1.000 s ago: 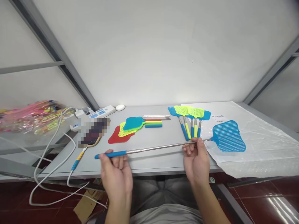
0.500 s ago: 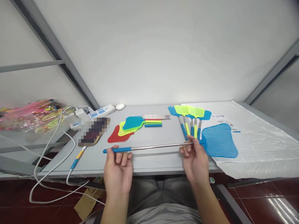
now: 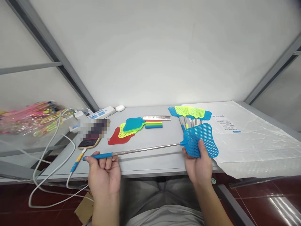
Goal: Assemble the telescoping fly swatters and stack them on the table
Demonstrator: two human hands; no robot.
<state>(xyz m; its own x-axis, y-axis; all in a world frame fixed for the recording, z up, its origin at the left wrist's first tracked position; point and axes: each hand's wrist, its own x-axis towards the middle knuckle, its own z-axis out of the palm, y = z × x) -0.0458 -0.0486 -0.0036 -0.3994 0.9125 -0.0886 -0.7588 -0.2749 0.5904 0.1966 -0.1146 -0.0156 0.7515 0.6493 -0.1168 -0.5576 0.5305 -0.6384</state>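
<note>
A blue fly swatter (image 3: 150,147) with an extended metal rod spans both hands above the table's front edge. My left hand (image 3: 105,172) closes on its blue handle. My right hand (image 3: 198,166) grips the perforated blue head, thumb on top and fingers behind it. Beyond the right hand lie several assembled swatters (image 3: 190,112) in blue and yellow-green, their handles partly hidden by the held head. Left of centre, loose swatter heads (image 3: 122,135) in red, yellow-green and blue overlap. Thin metal rods (image 3: 156,118) and coloured handle tubes (image 3: 154,125) lie beside them.
A phone (image 3: 92,139) with a cable plugged in lies at the left, near a white power strip (image 3: 103,113). Plastic-bagged colourful items (image 3: 30,121) are at far left. A white mailing bag (image 3: 246,141) covers the table's right side. Cardboard (image 3: 84,208) lies on the floor.
The held swatter has shifted left with my left hand on its handle. My right hand has gone from the rod near the head to the head itself, now turned and more face-on.
</note>
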